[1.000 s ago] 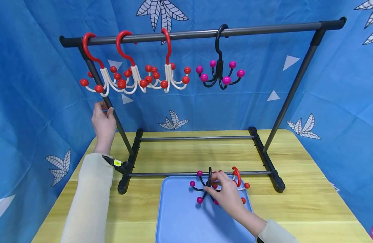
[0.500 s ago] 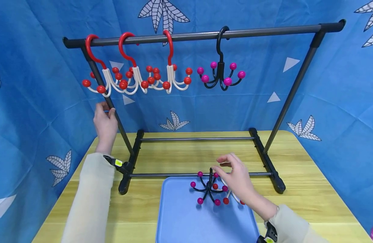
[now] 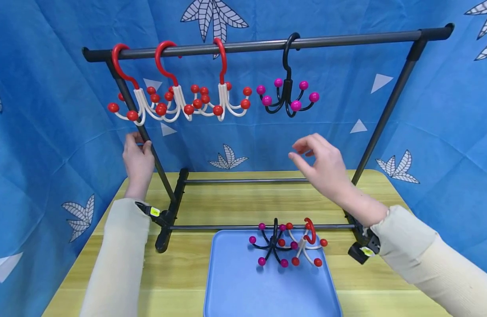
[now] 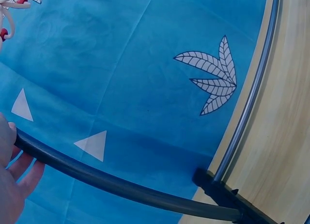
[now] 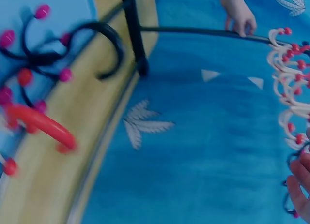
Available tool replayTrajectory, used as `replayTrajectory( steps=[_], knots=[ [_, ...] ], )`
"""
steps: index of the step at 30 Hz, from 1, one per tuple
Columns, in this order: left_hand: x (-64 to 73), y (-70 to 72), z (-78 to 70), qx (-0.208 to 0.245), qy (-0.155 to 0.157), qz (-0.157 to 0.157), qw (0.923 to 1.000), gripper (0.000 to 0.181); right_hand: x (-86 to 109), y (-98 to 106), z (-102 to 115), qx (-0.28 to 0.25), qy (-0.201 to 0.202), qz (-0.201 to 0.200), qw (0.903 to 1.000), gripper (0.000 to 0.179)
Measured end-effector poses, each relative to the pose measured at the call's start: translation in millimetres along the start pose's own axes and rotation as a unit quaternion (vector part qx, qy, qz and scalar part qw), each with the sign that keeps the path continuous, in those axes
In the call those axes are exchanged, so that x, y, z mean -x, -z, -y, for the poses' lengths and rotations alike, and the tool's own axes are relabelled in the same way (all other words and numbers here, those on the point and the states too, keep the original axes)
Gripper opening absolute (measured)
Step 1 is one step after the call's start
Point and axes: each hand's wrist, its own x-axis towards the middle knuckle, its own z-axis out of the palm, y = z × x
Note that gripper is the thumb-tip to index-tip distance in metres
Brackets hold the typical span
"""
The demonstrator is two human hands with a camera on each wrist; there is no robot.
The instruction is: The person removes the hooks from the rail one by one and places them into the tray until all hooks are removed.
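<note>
My left hand [image 3: 137, 165] grips the left post [image 4: 116, 185] of a dark metal garment rack, thumb and fingers about it. With nothing in its grasp, my right hand [image 3: 324, 165] is raised in front of the rack, fingers loosely bent and thumb apart from them. Below it, a black octopus hanger [image 3: 273, 241] with pink balls lies on a blue tray [image 3: 243, 290]. Beside that, overlapping it in the head view, is a white octopus hanger [image 3: 304, 244] with a red hook and red balls. In the right wrist view my right hand [image 5: 301, 185] shows only partly at the edge.
From the top rail [image 3: 350, 39] hang several white hangers with red hooks at the left, among them one white hanger [image 3: 223, 94]. Right of them hangs a black hanger [image 3: 287, 94] with pink balls. The rack's lower bar [image 3: 195, 227] runs behind the tray on the wooden table [image 3: 180, 281].
My right hand has let go of the black hanger on the tray and risen up and to the right. My left hand stays on the post.
</note>
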Motion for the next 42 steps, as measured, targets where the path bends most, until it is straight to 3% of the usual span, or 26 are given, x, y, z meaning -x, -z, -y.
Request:
replayTrajectory(
  steps=[10, 20, 30, 42],
  knots=[
    [0.5, 0.0, 0.3, -0.001, -0.011, -0.005, 0.9999, 0.029, -60.4, 32, 19, 0.017, 0.006, -0.032, 0.9993, 0.023],
    [0.0, -0.5, 2.7, 0.003, -0.015, -0.007, 0.9999, 0.029, -111.5, 36, 26, 0.025, -0.084, -0.056, 0.9946, 0.039],
    [0.9, 1.1, 1.4, -0.003, -0.008, 0.001, 1.0, 0.031, -137.9, 24, 23, -0.02, -0.172, -0.051, 0.9836, 0.042],
    [0.2, -0.5, 1.6, 0.001, -0.016, -0.004, 0.9999, 0.03, -147.3, 18, 23, -0.024, -0.177, -0.07, 0.9815, 0.03]
  ],
)
